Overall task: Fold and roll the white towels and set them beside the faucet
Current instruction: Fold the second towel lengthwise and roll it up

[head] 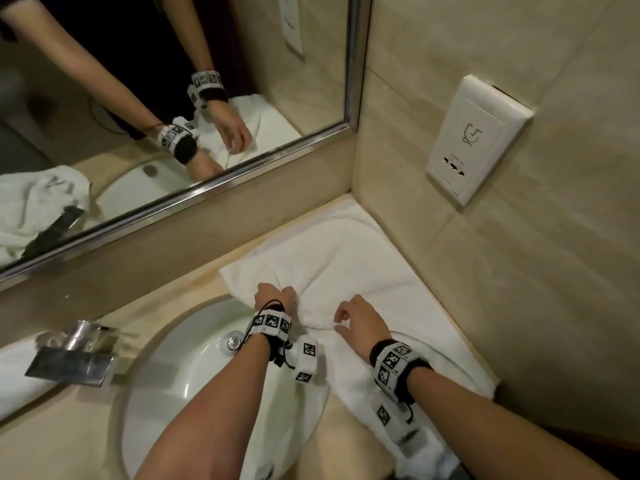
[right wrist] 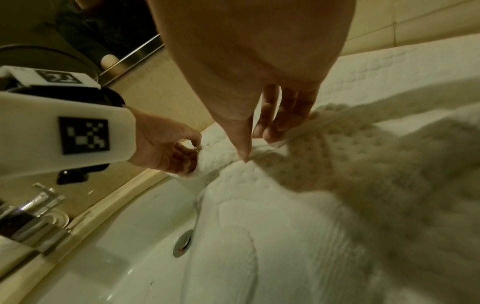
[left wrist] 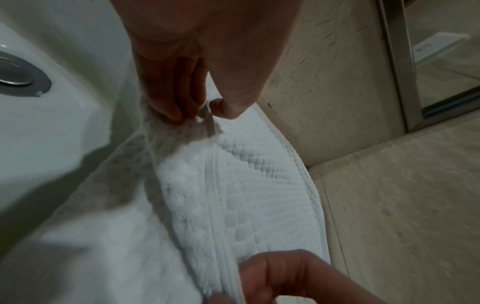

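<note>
You were early in the job. The white towel (head: pixel 346 265) lay spread on the tabletop (head: pixel 86 427) in the corner right of the sink (head: pixel 166 393), its near part draping over the basin rim; not yet rolled. Your left hand (head: pixel 273 296) had its grip pinched on a bunched fold at the towel's near-left edge. Your right hand (head: pixel 360 320) hovered over the fold, fingers loosely curled, grasping nothing. Another towel (head: pixel 14 375) lay left of the faucet (head: pixel 74 355), rolled or not, unclear. Folding, rolling and placing remained.
</note>
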The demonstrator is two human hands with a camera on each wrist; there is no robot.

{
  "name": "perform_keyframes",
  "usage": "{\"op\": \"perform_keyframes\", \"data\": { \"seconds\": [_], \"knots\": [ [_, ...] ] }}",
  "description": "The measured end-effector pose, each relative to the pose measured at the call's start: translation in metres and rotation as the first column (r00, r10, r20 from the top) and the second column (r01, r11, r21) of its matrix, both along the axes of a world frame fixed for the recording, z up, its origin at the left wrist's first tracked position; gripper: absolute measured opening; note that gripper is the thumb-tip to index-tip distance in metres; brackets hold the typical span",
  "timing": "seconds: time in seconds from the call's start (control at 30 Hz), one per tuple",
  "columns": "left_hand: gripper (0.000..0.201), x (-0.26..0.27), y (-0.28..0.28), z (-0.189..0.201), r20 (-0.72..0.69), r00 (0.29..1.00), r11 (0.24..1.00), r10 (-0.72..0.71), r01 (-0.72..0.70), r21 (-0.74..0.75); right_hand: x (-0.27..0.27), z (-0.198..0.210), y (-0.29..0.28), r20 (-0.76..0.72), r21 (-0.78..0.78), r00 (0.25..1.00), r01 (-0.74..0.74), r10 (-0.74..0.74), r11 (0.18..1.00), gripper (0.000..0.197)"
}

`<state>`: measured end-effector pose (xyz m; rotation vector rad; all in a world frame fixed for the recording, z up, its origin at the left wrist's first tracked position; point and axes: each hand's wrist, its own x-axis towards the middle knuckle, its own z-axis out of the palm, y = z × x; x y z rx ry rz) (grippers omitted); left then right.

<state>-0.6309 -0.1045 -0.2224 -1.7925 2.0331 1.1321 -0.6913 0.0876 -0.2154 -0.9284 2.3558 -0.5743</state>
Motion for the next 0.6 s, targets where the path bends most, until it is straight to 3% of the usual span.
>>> {"op": "perform_keyframes", "data": {
  "seconds": [0.13,0.23,0.33,0.47,0.53,0.6],
  "knots": [
    [0.037,-0.005,-0.008,0.011,-0.128,0.992,0.997,-0.008,-0.001,-0.073,-0.003,0.003,0.000,-0.090,-0.057,0.996,0.021,-0.026,0.998,0.008],
    [0.023,-0.028,-0.012,0.038,-0.297,0.955,0.995,0.006,-0.036,-0.096,-0.013,0.026,-0.002,-0.014,-0.164,0.992,0.121,-0.125,0.979,0.006],
    [0.020,-0.066,-0.006,0.070,-0.474,0.881,0.996,-0.003,-0.037,-0.076,-0.031,0.053,-0.001,-0.011,-0.283,0.970,0.231,-0.244,0.931,0.017],
    [0.027,-0.130,0.006,0.090,-0.647,0.756,0.995,-0.100,0.058,-0.086,-0.064,0.059,0.008,-0.080,-0.387,0.914,0.338,-0.397,0.858,0.033],
    [0.020,-0.155,0.013,0.087,-0.649,0.731,0.973,-0.209,0.221,-0.064,-0.081,0.057,0.015,-0.075,-0.309,0.878,0.430,-0.472,0.849,0.031],
    [0.004,-0.165,0.017,0.075,-0.604,0.722,0.907,-0.338,0.422,-0.003,-0.093,0.048,0.025,-0.091,-0.063,0.893,0.436,-0.440,0.898,0.037]
  ]
}}
